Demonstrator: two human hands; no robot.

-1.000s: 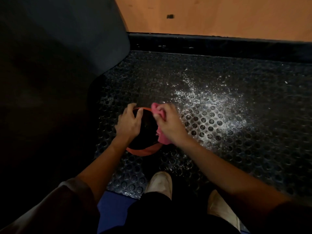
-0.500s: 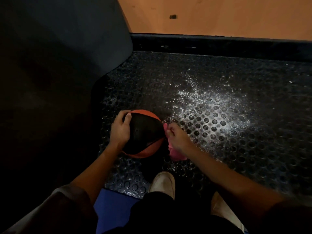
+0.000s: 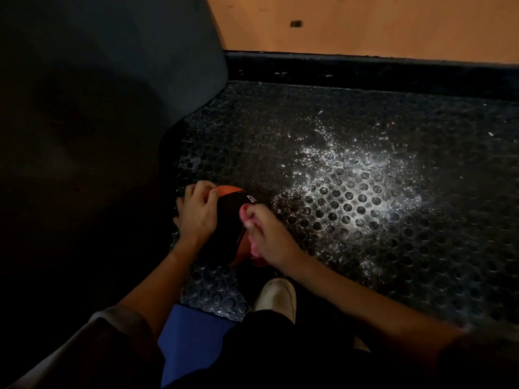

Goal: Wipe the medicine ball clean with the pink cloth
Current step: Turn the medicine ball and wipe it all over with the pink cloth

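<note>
A black and orange medicine ball (image 3: 229, 223) rests on the studded black rubber mat (image 3: 365, 276) just ahead of my feet. My left hand (image 3: 196, 214) grips the ball's left and top side, with fingers over the orange panel. My right hand (image 3: 266, 234) presses a bunched pink cloth (image 3: 254, 249) against the ball's right side; the cloth shows only between and under my fingers. Much of the ball is hidden by both hands.
White powder (image 3: 351, 186) is scattered over the mat to the right of the ball. A large dark padded object (image 3: 98, 108) fills the left. A black raised border (image 3: 365, 71) and wooden floor (image 3: 365, 23) lie beyond. My white shoe (image 3: 276, 300) and a blue mat (image 3: 193, 341) are near.
My right hand has moved with the cloth from the ball's lower right side up onto its right face. The ball has turned a little under my left hand.
</note>
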